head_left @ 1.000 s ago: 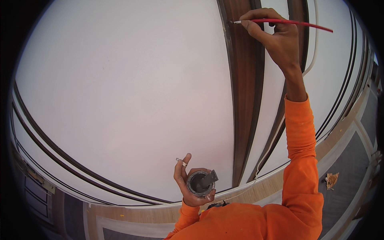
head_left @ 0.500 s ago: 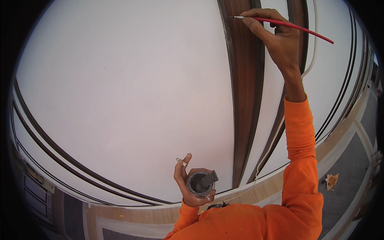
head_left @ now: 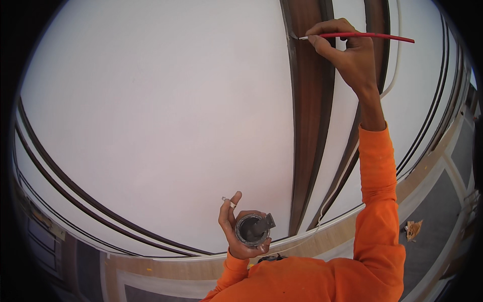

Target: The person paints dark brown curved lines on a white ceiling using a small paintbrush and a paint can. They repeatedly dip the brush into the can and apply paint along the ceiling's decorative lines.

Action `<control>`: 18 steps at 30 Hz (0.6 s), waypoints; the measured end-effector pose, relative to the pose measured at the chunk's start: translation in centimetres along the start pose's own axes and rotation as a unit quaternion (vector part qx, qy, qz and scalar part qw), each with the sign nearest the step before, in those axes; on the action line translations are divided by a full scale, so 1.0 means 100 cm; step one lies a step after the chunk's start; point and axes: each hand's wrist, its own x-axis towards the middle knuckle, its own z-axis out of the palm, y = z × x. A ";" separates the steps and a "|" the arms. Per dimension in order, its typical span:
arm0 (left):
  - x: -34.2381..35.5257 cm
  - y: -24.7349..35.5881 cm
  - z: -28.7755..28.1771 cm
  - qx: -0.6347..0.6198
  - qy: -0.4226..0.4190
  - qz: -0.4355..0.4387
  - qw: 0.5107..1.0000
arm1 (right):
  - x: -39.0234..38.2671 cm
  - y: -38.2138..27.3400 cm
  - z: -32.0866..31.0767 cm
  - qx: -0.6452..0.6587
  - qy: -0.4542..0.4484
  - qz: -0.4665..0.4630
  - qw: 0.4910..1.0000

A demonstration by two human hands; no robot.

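Fingers (head_left: 324, 26) of the right hand (head_left: 358, 63) pinch the brush (head_left: 375, 35) low down, thumb and forefinger just behind its pale ferrule (head_left: 303, 38), while the red handle lies across the hand and juts out past it to the right. Its tip is at the left side of the brown trim (head_left: 308, 95), by the dark edging (head_left: 292, 70) next to the white wall (head_left: 166, 110); whether the bristles touch is too small to tell.

The brush should be very light, with a stiff, slim handle and a soft tip that would splay under a hard push. Close to the ferrule looks the best hold for fine control; farther back, the tip would likely waver.

The left hand (head_left: 235, 244) wraps around the cup (head_left: 238, 233), a white stick (head_left: 229, 202) caught between two of its fingers. The cup holds what looks like dark paint (head_left: 247, 230), with a flat blade (head_left: 264, 224) jutting past its rim. It is probably the heavier load, prone to slop if tilted and maybe slick where smeared; a grip around its side suits it.

The right arm reaches high, wrist roughly in line with the forearm in its orange sleeve (head_left: 377, 166). The left arm is tucked low, the cup's mouth facing upward.
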 end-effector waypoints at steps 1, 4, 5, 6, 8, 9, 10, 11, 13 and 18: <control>0.000 0.000 0.000 -0.003 0.000 -0.001 1.000 | -0.001 0.001 -0.002 -0.016 -0.015 -0.004 1.000; 0.000 -0.001 0.000 -0.010 -0.003 -0.002 1.000 | 0.001 -0.005 -0.001 0.022 0.035 0.017 0.999; 0.001 -0.001 0.000 -0.009 -0.005 0.000 1.000 | 0.002 -0.006 0.000 0.030 0.034 0.011 0.999; 0.001 -0.001 -0.001 -0.009 -0.007 0.002 1.000 | 0.004 -0.007 0.002 0.038 0.033 0.005 0.999; 0.000 -0.002 -0.002 -0.007 -0.008 0.002 1.000 | 0.003 -0.007 0.002 0.021 0.010 -0.001 1.000; 0.000 -0.002 -0.003 -0.007 -0.009 0.003 1.000 | 0.001 -0.005 -0.001 -0.004 -0.012 -0.001 1.000; 0.001 -0.002 -0.003 -0.009 -0.012 0.005 1.000 | 0.000 -0.005 -0.003 -0.028 -0.033 -0.002 0.999; 0.003 -0.001 -0.003 -0.010 -0.014 0.008 1.000 | 0.000 -0.007 -0.004 -0.024 -0.010 0.009 1.000; 0.004 0.001 -0.003 -0.016 -0.016 0.007 1.000 | -0.001 -0.010 -0.003 -0.011 0.031 0.031 0.999; 0.004 -0.007 -0.007 -0.039 -0.031 0.006 0.999 | -0.009 -0.033 -0.008 -0.047 -0.017 0.027 0.998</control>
